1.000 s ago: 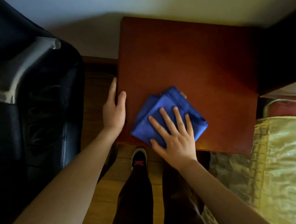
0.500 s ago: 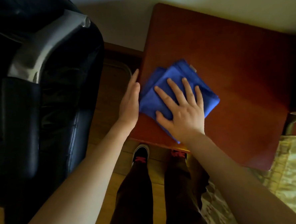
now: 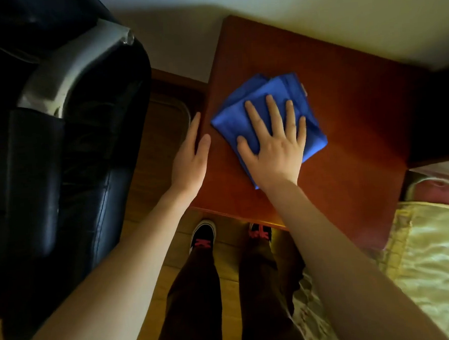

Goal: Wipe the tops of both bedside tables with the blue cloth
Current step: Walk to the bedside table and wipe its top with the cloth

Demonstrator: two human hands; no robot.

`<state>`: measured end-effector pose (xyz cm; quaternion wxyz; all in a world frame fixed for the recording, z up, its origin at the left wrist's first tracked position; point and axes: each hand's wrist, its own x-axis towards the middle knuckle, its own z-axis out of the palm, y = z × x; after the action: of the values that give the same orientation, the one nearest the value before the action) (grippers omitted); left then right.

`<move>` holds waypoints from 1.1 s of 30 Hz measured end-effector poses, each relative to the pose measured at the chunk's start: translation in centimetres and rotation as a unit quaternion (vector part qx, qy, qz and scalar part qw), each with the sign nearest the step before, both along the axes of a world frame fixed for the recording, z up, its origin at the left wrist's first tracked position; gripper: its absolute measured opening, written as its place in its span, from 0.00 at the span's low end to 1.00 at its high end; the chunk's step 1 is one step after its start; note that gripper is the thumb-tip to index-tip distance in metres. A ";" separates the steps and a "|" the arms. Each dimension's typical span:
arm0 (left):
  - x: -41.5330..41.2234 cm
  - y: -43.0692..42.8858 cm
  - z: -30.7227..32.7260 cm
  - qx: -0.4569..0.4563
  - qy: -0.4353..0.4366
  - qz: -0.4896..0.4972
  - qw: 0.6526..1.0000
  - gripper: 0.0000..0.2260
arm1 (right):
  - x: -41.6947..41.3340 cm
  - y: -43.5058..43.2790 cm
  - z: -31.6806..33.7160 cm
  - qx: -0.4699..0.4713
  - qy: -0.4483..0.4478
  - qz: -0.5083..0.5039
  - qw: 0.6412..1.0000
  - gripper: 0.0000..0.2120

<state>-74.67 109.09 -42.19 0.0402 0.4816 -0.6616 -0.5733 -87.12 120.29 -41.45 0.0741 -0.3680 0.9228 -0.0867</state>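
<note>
A folded blue cloth (image 3: 241, 111) lies on the left part of the reddish-brown bedside table top (image 3: 351, 114). My right hand (image 3: 274, 145) presses flat on the cloth with its fingers spread. My left hand (image 3: 191, 158) rests against the table's left edge, fingers straight along the side and thumb on the top. It holds nothing.
A black leather chair (image 3: 60, 166) with a silver armrest fills the left side. A bed with a gold quilted cover (image 3: 434, 262) lies at the right. A dark headboard (image 3: 441, 119) borders the table's right side. My legs and shoes stand on the wooden floor below the table.
My right hand has slid the blue cloth from the table's front edge up and away from me. My left hand has stayed on the left edge. The head view has shifted.
</note>
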 end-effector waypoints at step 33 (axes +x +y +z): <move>1.5 1.9 2.4 -0.048 -0.057 -0.022 0.997 0.23 | 3.4 8.8 6.4 -0.183 -0.527 -0.483 0.675 0.17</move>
<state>-73.13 110.99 -39.77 0.0127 0.4961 -0.7003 -0.5132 -83.68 129.10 -35.09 0.4274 0.2300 0.7455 -0.4569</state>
